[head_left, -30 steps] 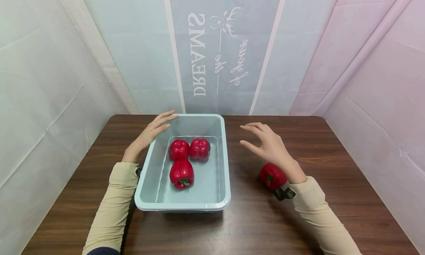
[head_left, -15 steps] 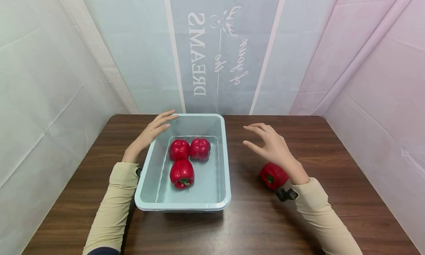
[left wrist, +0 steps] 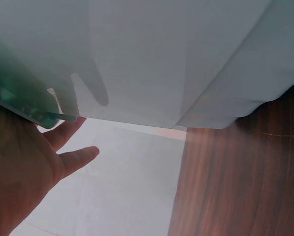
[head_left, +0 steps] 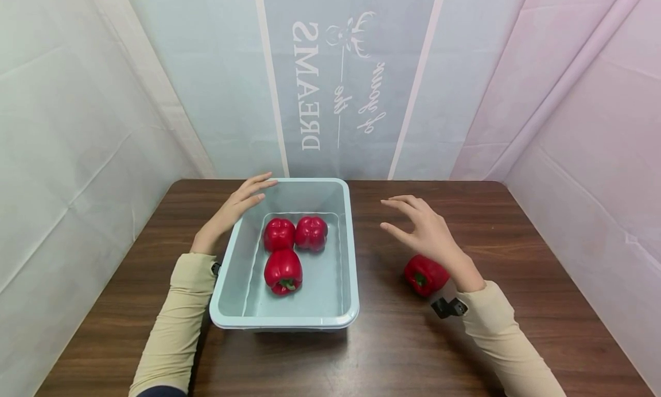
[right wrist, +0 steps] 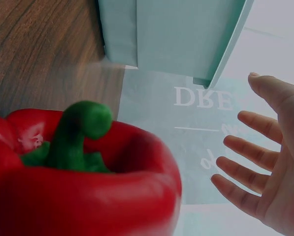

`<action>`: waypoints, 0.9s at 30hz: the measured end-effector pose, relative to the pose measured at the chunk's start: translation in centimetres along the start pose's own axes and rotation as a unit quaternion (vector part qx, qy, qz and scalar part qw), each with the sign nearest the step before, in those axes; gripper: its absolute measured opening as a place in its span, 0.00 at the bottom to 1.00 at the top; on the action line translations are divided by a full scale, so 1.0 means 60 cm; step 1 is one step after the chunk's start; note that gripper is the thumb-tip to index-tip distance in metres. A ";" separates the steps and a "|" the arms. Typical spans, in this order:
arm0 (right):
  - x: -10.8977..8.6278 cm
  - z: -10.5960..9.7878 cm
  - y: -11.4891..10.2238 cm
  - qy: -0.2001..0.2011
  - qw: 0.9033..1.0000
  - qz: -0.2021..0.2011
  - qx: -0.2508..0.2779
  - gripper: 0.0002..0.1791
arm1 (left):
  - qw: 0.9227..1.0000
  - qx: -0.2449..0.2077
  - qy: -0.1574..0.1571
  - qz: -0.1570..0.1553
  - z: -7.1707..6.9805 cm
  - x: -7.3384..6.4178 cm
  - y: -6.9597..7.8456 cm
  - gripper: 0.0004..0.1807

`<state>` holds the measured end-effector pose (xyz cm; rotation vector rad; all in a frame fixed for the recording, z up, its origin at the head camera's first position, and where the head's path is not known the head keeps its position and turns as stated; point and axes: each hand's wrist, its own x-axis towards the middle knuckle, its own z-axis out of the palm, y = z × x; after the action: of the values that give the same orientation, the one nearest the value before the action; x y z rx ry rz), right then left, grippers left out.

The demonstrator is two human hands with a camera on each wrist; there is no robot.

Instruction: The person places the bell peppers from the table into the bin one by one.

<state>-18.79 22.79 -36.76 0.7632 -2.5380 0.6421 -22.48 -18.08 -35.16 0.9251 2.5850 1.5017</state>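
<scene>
Inside the pale blue plastic bin [head_left: 352, 271] lie three red bell peppers, two side by side at the back and one bell pepper [head_left: 283, 269] in front with its green stem toward me. My left hand [head_left: 232, 210] rests at the bin's back left rim, fingers fairly straight. To the right of the bin, my right hand [head_left: 426, 230] hovers over the table with its fingers spread, holding nothing. Another red bell pepper [head_left: 424, 275] lies on the table below the right wrist, partly covered by it. The right wrist view shows this bell pepper [right wrist: 87, 177] close up, apart from the fingers.
A dark brown wooden table [head_left: 392, 351] carries everything. White and blue printed cloth [head_left: 341, 81] hangs behind it and along both sides. Small black wrist cameras stick out near the sleeves, the right camera [head_left: 449, 307] beside the loose pepper.
My right hand has shifted slightly right and toward me, away from the bin. The left hand, bin and peppers stay where they were.
</scene>
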 end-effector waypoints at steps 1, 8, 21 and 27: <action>0.000 0.000 0.000 0.001 1.000 -0.001 0.001 0.25 | 1.000 0.000 0.000 0.000 0.000 0.000 0.000 0.23; -0.003 0.001 0.002 0.004 1.000 -0.004 0.001 0.25 | 1.000 0.002 0.000 0.003 0.000 0.000 0.000 0.23; -0.007 -0.001 0.005 -0.001 1.000 -0.005 0.000 0.25 | 1.000 0.002 -0.002 0.004 0.000 0.001 0.003 0.23; -0.010 -0.001 0.006 -0.008 1.000 -0.005 -0.001 0.25 | 1.000 0.005 0.002 0.010 0.000 0.001 -0.001 0.23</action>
<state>-18.55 23.33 -37.14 0.7825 -2.5478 0.6317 -22.57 -18.04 -35.21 0.9539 2.5960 1.4968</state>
